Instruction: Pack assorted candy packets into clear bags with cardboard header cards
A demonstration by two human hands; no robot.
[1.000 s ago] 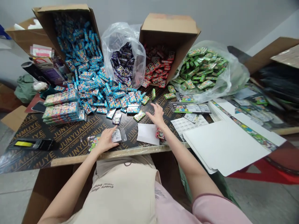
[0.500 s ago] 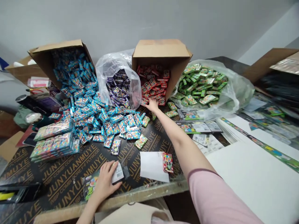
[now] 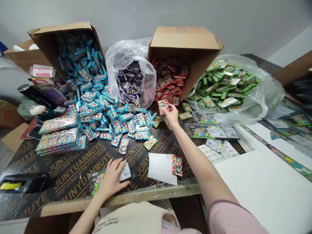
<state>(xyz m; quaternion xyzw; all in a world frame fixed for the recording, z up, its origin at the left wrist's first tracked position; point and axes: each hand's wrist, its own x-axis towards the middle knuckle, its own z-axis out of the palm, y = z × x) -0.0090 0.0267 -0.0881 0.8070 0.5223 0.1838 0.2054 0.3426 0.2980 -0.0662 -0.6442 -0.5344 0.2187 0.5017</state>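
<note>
My right hand (image 3: 172, 115) pinches a small red packet (image 3: 162, 106) in front of the cardboard box of red packets (image 3: 170, 81). My left hand (image 3: 114, 177) lies with its fingers spread on a clear printed bag (image 3: 97, 182) with a white barcode label (image 3: 125, 172), near the table's front edge. Between the hands and to the right, a white sheet (image 3: 159, 169) has another red packet (image 3: 177, 165) on its right edge. A green packet (image 3: 150, 143) and a purple packet (image 3: 123, 146) lie behind the sheet and the left hand.
Blue packets (image 3: 97, 107) spill from a left box (image 3: 39, 39). Plastic bags hold purple packets (image 3: 130, 81) and green packets (image 3: 226, 84). Wrapped stacks (image 3: 58, 139) and a tape dispenser (image 3: 23, 183) sit left; white sheets (image 3: 263, 182) lie right.
My right hand has drawn back from the red box's opening with a red packet now between its fingers. My left hand stays on the bag. The camera view has shifted slightly.
</note>
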